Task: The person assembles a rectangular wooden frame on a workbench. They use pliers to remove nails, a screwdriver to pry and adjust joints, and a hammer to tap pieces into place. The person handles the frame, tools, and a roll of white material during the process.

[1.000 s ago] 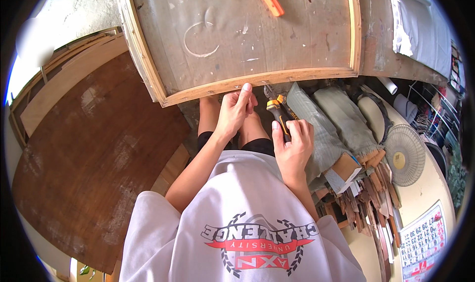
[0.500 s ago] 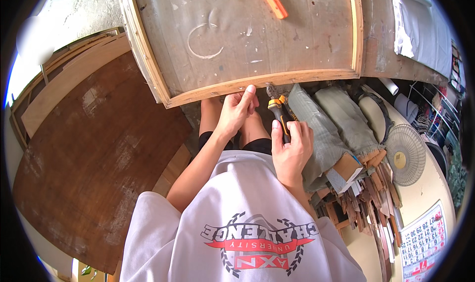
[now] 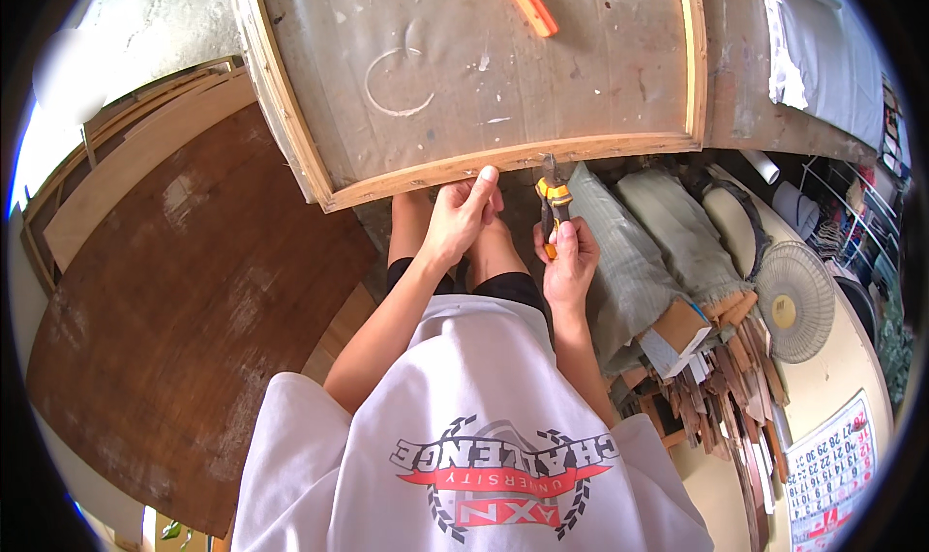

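A light wooden frame with a see-through, stained sheet across it lies in front of me. My left hand is at its near rail, thumb against the edge and the other fingers curled in below. Black-and-yellow pliers point away from me in my right hand, thumb and fingers around the handles. Their jaws meet the near rail, right of my left thumb; whether they grip anything there is too small to tell. An orange-handled tool rests within the frame, its far end cut off by the picture's top.
A big brown wooden board leans on the left. To the right lie grey-green sacks, a bundle of wood strips and a round fan. White cloth covers the far right corner.
My right hand has turned the pliers more upright and brought their jaws up against the rail, slightly to the right. My left hand keeps its place.
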The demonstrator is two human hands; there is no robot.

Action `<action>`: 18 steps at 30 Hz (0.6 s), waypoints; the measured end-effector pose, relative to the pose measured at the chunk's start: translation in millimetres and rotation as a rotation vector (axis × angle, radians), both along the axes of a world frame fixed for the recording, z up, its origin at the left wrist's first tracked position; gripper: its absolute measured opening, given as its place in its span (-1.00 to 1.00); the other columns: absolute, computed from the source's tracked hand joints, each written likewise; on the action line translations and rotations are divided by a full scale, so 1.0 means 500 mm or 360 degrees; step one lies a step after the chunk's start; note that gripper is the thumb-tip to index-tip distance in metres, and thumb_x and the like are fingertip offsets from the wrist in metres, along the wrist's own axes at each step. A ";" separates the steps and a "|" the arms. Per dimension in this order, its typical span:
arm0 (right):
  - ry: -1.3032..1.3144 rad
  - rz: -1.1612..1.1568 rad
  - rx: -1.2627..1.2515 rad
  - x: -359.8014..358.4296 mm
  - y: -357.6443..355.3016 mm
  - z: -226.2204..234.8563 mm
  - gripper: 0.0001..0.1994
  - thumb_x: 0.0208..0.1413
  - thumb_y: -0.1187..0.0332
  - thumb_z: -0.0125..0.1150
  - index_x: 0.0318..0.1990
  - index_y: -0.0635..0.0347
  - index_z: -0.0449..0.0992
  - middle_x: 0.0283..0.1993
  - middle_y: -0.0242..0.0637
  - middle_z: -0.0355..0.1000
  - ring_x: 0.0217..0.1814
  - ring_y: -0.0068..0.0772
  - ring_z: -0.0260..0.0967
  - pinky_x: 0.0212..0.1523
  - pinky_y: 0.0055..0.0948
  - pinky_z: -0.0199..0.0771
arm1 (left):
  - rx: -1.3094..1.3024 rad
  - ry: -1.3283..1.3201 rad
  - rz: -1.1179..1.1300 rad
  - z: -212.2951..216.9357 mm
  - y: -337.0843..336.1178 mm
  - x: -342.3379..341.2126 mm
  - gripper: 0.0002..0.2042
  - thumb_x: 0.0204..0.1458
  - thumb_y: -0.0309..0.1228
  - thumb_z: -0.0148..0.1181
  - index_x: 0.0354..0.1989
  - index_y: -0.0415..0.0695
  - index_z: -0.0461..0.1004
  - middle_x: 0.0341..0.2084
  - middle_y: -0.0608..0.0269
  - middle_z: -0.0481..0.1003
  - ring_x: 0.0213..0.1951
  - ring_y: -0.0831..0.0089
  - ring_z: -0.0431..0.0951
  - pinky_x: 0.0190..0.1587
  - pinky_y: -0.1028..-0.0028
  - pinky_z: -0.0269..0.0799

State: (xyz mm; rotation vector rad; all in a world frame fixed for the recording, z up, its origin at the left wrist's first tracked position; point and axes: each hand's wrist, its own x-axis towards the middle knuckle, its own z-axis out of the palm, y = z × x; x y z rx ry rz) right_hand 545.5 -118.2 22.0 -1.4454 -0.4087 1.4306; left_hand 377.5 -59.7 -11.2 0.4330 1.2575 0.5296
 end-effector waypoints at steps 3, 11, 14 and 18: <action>-0.0898 0.0527 0.0267 0.036 0.006 0.022 -0.67 0.34 0.24 0.21 -0.43 0.24 0.37 -0.49 -0.34 0.29 -0.52 -0.54 0.21 -0.47 -0.49 0.17 | -0.0078 -0.0287 0.0016 0.012 0.005 -0.022 -0.40 0.40 0.11 -0.07 -0.45 -0.21 0.52 -0.62 0.38 0.42 -0.54 0.64 0.30 -0.45 0.57 0.17; -0.2031 0.1620 0.0731 0.049 0.034 0.132 -0.71 0.02 0.21 0.47 -0.44 0.12 0.44 -0.31 -0.25 0.32 0.06 0.02 0.42 0.03 -0.02 0.32 | 0.0146 -0.0086 -0.0230 0.043 -0.024 -0.057 -0.58 0.43 -0.12 0.01 -0.38 -0.19 0.52 -0.58 0.45 0.42 -0.49 0.66 0.34 -0.41 0.54 0.28; -0.2002 0.1367 0.0613 0.016 0.042 0.129 -0.70 0.01 0.21 0.48 -0.43 0.14 0.44 -0.32 -0.25 0.32 0.04 0.05 0.42 -0.01 0.00 0.34 | 0.0391 0.0254 -0.0214 0.048 -0.036 -0.087 -0.64 0.35 -0.23 0.16 -0.45 -0.25 0.49 -0.61 0.34 0.42 -0.55 0.58 0.35 -0.47 0.48 0.28; -0.1922 0.1126 0.0395 -0.035 0.035 0.114 -0.73 0.07 0.30 0.46 -0.39 0.21 0.44 -0.33 -0.21 0.32 -0.06 0.10 0.39 -0.02 0.04 0.37 | 0.0883 0.0690 -0.0503 0.053 -0.062 -0.120 -0.72 0.21 -0.35 0.31 -0.47 -0.26 0.48 -0.64 0.14 0.40 -0.62 0.43 0.33 -0.52 0.40 0.26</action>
